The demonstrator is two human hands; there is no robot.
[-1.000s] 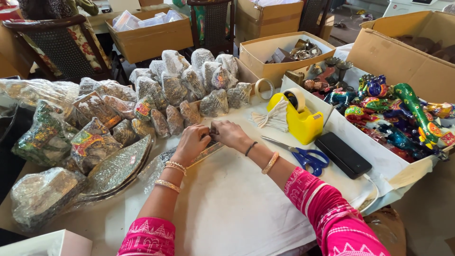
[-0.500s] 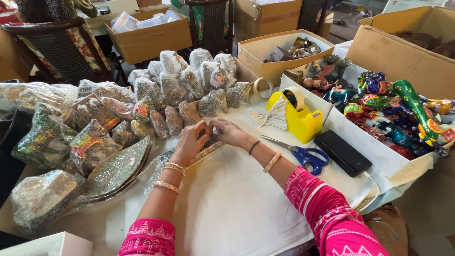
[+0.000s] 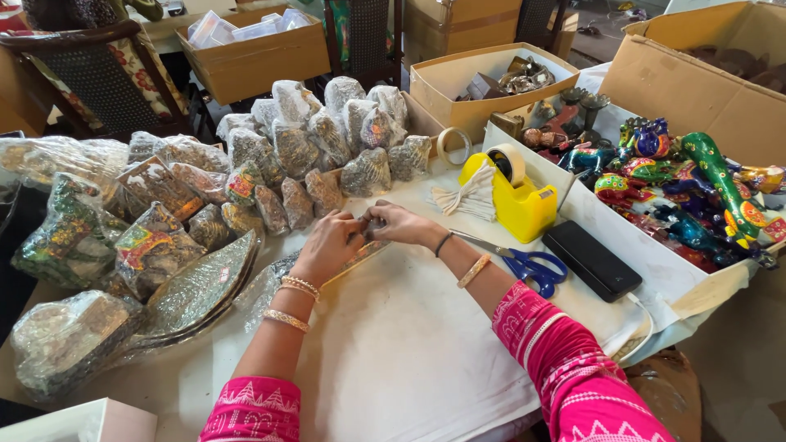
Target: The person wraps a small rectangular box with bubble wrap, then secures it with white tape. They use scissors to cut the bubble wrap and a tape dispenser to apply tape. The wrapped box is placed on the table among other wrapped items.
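My left hand (image 3: pixel 329 243) and my right hand (image 3: pixel 395 223) meet at the middle of the white-covered table (image 3: pixel 409 352), fingers pinched together on a small wrapped item (image 3: pixel 366 223) between them. Under my left wrist lies a flat patterned piece in clear bubble wrap (image 3: pixel 278 278). What the fingers pinch is mostly hidden by the hands. Both wrists wear bangles and the sleeves are pink.
Several bubble-wrapped ornaments (image 3: pixel 319 139) are heaped behind the hands and to the left. A yellow tape dispenser (image 3: pixel 516 196), blue-handled scissors (image 3: pixel 528 263) and a black phone (image 3: pixel 591 259) lie at right. Painted animal figures (image 3: pixel 696 196) fill a white box. Cardboard boxes (image 3: pixel 254 53) stand behind.
The hands stay together at the same spot; the fingers have shifted slightly on the small item between them.
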